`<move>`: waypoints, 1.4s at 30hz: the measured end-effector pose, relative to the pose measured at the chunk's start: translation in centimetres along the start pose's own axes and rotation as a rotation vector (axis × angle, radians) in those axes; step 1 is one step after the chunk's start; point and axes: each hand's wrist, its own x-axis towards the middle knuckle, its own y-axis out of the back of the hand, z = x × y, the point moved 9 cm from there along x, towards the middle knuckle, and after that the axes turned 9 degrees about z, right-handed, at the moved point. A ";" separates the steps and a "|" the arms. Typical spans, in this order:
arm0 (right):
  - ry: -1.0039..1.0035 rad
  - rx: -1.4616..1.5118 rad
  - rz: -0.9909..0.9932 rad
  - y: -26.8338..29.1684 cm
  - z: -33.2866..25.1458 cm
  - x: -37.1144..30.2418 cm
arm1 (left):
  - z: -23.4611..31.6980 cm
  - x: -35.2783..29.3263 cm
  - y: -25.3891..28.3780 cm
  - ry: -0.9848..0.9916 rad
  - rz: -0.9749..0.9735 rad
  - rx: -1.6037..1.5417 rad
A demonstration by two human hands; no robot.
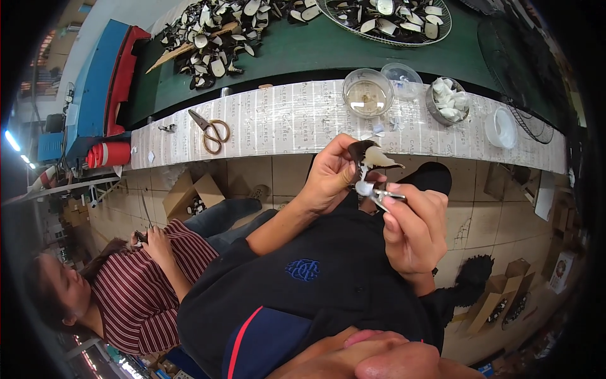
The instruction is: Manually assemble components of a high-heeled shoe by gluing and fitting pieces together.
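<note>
My left hand [331,179] is closed on a small curved black shoe piece [361,151] with a cream inner face, held up in front of the bench edge. My right hand [416,230] pinches metal tweezers [392,194]. At their tips a white wad [364,188], like cotton, is against or very near the lower part of the piece; whether it touches I cannot tell. Just beyond my hands, on the bench, stand a clear cup [368,95] of yellowish liquid and a metal can [447,106] of white wads.
Scissors [213,136] lie on the paper-covered ledge [284,117]. Similar black-and-cream pieces [218,41] are heaped on the green belt, beside a round wire basket [404,43] of more. A white plastic cup [502,128] stands right. At left sits a co-worker [142,287] in a striped shirt.
</note>
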 end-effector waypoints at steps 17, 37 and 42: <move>-1.465 0.952 0.595 0.6 14.8 -16.3 | 2.1 -1.0 -3.3 -0.031 -0.385 -0.439; -1.529 1.393 0.634 -1.0 12.8 -17.5 | -0.6 -3.3 -4.7 0.382 -0.125 -0.910; -1.506 1.462 0.629 -1.0 12.7 -18.0 | -0.5 -3.8 -5.8 0.477 -0.115 -1.081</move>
